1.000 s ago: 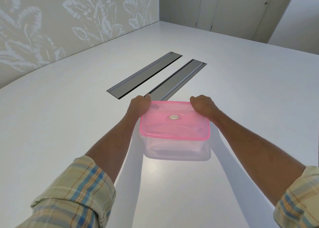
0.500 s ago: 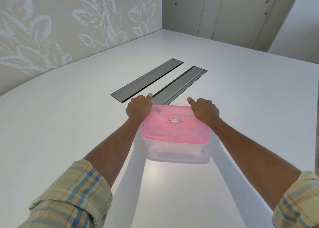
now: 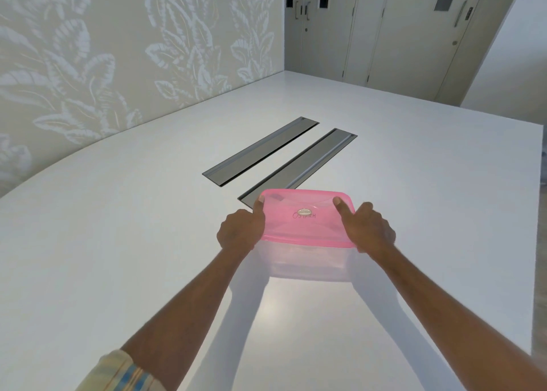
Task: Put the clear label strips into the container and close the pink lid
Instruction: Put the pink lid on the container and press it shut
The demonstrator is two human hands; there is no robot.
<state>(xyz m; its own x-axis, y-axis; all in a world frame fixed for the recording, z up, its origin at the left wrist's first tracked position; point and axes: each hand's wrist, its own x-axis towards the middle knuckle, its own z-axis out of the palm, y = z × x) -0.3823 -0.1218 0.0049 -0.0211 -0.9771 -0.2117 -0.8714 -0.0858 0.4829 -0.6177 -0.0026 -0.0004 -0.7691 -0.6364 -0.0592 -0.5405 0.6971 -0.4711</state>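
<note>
A clear plastic container (image 3: pixel 307 264) stands on the white table, with the translucent pink lid (image 3: pixel 307 217) lying on top of it. My left hand (image 3: pixel 241 232) grips the container's left side, thumb laid along the lid's left edge. My right hand (image 3: pixel 368 230) holds the right side, thumb pressed on the lid top. Faint pale shapes show through the lid and wall; I cannot make out the clear label strips.
Two long grey recessed cable channels (image 3: pixel 260 150) (image 3: pixel 299 167) run diagonally in the white table (image 3: pixel 118 242) just beyond the container. A leaf-patterned wall is at the left and pale doors stand at the back. The table's right edge lies at the far right.
Both hands have slid back from the lid's far corners to the container's sides, thumbs now on top of the lid. The view has tilted up.
</note>
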